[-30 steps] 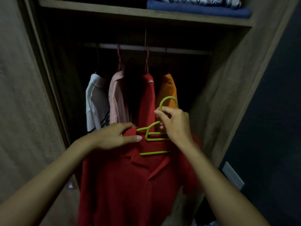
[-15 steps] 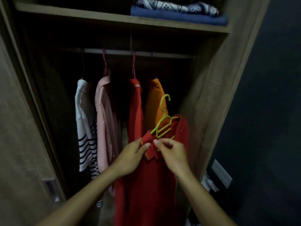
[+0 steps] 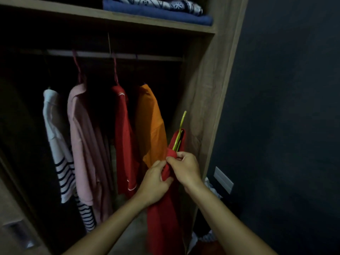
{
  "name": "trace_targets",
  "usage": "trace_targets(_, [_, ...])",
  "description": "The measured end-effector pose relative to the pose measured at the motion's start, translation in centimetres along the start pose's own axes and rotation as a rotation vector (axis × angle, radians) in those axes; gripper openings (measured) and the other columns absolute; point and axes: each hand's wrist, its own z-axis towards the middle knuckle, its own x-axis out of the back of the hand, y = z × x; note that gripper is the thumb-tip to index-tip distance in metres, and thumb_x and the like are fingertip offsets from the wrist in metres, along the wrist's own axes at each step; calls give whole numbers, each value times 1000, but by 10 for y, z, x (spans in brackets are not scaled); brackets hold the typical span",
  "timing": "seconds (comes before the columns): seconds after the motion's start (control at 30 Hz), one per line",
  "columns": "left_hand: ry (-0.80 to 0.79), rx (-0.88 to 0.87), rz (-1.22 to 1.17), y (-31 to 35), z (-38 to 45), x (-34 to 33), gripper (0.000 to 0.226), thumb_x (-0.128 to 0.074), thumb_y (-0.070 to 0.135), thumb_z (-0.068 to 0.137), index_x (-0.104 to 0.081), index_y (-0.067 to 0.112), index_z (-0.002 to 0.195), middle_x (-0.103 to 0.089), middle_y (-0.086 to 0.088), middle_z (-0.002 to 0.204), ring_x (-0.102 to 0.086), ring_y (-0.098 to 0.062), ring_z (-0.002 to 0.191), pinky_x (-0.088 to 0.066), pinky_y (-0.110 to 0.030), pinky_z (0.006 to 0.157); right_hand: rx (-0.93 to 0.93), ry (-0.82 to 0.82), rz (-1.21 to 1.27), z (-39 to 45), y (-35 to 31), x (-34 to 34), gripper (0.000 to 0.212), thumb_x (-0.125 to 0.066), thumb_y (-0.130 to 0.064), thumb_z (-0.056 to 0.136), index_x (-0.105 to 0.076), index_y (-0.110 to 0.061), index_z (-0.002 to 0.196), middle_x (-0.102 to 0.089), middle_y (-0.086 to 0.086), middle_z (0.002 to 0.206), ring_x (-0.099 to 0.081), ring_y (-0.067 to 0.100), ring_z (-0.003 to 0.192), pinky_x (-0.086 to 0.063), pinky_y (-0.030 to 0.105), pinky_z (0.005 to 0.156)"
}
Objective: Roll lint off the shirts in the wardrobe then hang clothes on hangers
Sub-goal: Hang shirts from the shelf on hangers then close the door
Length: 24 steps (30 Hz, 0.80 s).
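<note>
Before the open wardrobe [image 3: 211, 92], left hand [image 3: 154, 183] and right hand [image 3: 185, 168] both pinch the red shirt [image 3: 163, 227] beneath its green hanger [image 3: 181, 129].

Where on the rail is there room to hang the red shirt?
Bare rail shows right of the orange shirt, toward the wardrobe's side wall. Left of it, the hanging red shirt, pink shirt and striped shirt crowd together.

The shelf [image 3: 114, 16] spans the top of the frame and carries folded cloths [image 3: 156, 8] at upper centre. Below it, the rail [image 3: 103, 54] carries four hung shirts [image 3: 86, 144].
</note>
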Motion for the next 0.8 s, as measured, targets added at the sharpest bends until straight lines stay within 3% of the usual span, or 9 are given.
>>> trace_targets(0.17, [-220,-6,-131,-4,-15,5,60,-58,49,79,-47,27,134,-49,9,109,-49,2,101,-36,-12,92,-102,75,48,6,14,7,23,-62,-20,81,-68,2,79,-69,11,69,-60,19,58,-50,35,57])
trace_targets(0.27, [-58,-45,-5,-5,0,26,47,-51,39,84,-56,26,129,-53,11,114,-50,0,111,-38,-27,102,-91,92,10,10,21,16,11,-63,-16,86,-71,-10,81,-73,3,76,-67,17,64,-51,28,57])
trace_targets(0.4, [219,-238,397,20,61,75,50,-39,35,90,-48,23,138,-44,4,142,-36,-15,135,-29,-36,111,50,104,-126,25,-3,30,16,-60,-9,87,-72,-18,82,-73,-6,74,-68,9,69,-50,16,56])
trace_targets(0.5, [330,-376,668,53,120,107,54,-37,36,92,-45,15,141,-36,-8,151,-25,-25,144,-20,-42,116,159,97,-243,47,-44,40,18,-56,-10,89,-70,-20,88,-71,-9,79,-67,8,72,-51,23,61])
trace_targets(0.6, [248,-334,996,67,168,123,56,-36,39,97,-35,14,146,-20,-11,158,-9,-26,148,-10,-45,118,286,118,-428,70,-89,41,19,-52,-12,94,-66,-16,105,-69,-1,98,-64,16,91,-38,21,66])
trace_targets(0.67, [146,-259,1155,62,188,128,60,-32,46,99,-28,13,149,-8,-12,160,0,-26,148,-3,-44,118,353,136,-504,87,-116,34,21,-51,-13,95,-64,-10,111,-69,8,110,-63,25,105,-40,26,77])
trace_targets(0.8, [14,-80,1247,41,200,130,67,-26,50,99,-17,9,151,-2,-13,160,4,-25,148,0,-42,119,362,162,-542,117,-157,13,23,-50,-13,94,-61,-5,112,-66,17,115,-59,33,112,-45,31,85])
